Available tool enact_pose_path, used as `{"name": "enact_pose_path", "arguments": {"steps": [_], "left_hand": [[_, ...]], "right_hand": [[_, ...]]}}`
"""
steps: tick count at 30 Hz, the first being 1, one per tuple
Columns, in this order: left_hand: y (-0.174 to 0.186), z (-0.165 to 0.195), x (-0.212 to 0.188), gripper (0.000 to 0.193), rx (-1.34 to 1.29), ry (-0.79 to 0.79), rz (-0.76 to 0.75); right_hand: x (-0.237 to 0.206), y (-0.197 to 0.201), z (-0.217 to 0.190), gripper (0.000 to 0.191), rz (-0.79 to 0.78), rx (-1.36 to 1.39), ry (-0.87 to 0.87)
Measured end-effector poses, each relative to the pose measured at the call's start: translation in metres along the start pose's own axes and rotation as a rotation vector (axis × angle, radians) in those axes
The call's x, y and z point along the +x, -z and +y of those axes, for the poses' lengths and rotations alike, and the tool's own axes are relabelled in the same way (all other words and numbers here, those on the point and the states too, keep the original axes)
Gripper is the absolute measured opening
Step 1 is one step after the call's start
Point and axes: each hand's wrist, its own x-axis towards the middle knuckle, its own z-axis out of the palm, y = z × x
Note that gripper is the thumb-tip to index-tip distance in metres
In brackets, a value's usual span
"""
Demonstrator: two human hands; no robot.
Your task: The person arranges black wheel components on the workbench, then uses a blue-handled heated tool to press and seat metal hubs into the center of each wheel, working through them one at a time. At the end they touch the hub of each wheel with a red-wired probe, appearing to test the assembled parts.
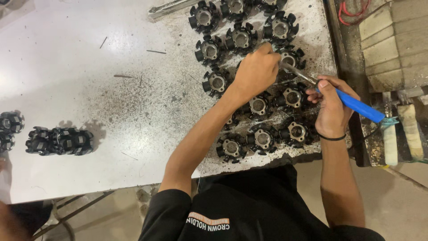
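Fingers of right hand (332, 107) clamped on blue-handled soldering iron (352, 103), metal tip over black finned stator (290, 58). Left hand (256, 71) pinched together there. Stators cluster far right on speckled white table (89, 67).

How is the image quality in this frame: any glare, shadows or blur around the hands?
Head view: even overhead light, soft sheen on the white speckled metal table; short shadows under the black toothed round parts; left hand and right hand on the blue-handled soldering iron sharp; edges slightly bowed.
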Motion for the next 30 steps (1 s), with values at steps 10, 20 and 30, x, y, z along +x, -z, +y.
{"name": "enact_pose_path", "arguments": {"steps": [10, 20, 30], "left_hand": [[0.0021, 0.0013, 0.0010, 0.011, 0.006, -0.020, 0.029], [-0.0050, 0.0034, 0.0038, 0.009, 0.075, 0.001, -0.017], [-0.0013, -0.0024, 0.0000, 0.010, -0.006, -0.020, 0.025]], "right_hand": [[-0.0016, -0.0043, -0.0058, 0.023, -0.003, -0.068, 0.016], [-0.0023, -0.0080, -0.0081, 0.025, -0.039, -0.110, 0.062], [-0.0012, -0.0054, -0.0064, 0.024, -0.039, -0.065, 0.075]]}}
